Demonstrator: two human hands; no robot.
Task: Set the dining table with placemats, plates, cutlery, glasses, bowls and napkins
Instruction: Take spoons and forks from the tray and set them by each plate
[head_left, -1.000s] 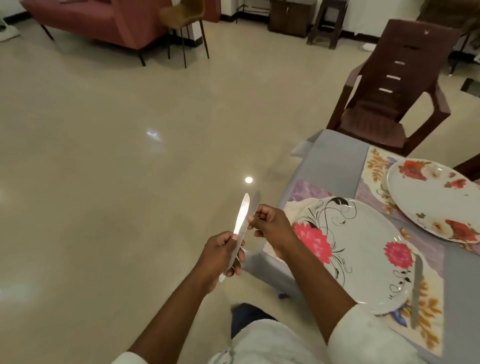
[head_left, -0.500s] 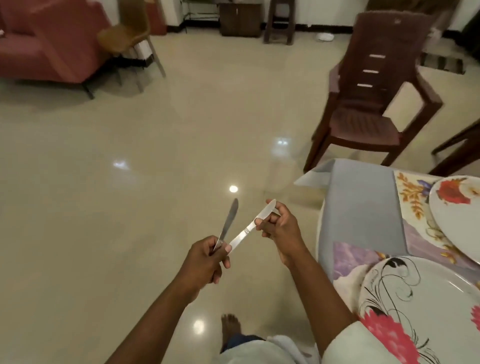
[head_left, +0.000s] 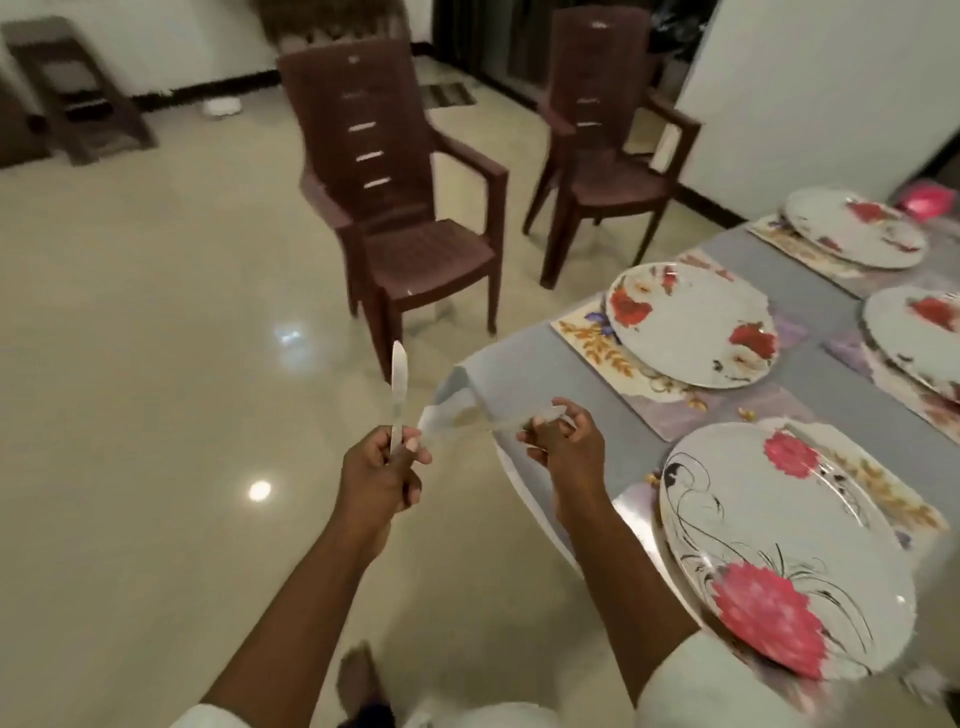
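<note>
The left hand (head_left: 382, 470) is up over the floor, just off the corner of the table (head_left: 524, 374), fingers curled round the handle of a knife (head_left: 398, 387) whose blade stands upright. The right hand (head_left: 563, 441) is level with it, over the table's near corner, and its fingers pinch a second knife (head_left: 535, 420); that one is smeared by blur, so its lie is hard to read, though it seems to run sideways toward the left hand. The two hands are apart, not touching.

On the table, right of the right hand, the nearest plate (head_left: 779, 525) with pink flowers sits on a placemat (head_left: 883, 499). Beyond it, further along the table, a plate with red flowers (head_left: 691, 322) rests on its own floral placemat (head_left: 592, 338). Two more flowered plates show past that, one at the far end (head_left: 852, 228) and one cut by the frame's right edge (head_left: 914, 332). A grey cloth covers the table, its corner hanging just beside the left hand's knife.

Beyond the table's corner stand two brown plastic chairs, one nearer (head_left: 395, 208), one further back (head_left: 602, 140), both pulled clear of the table.
</note>
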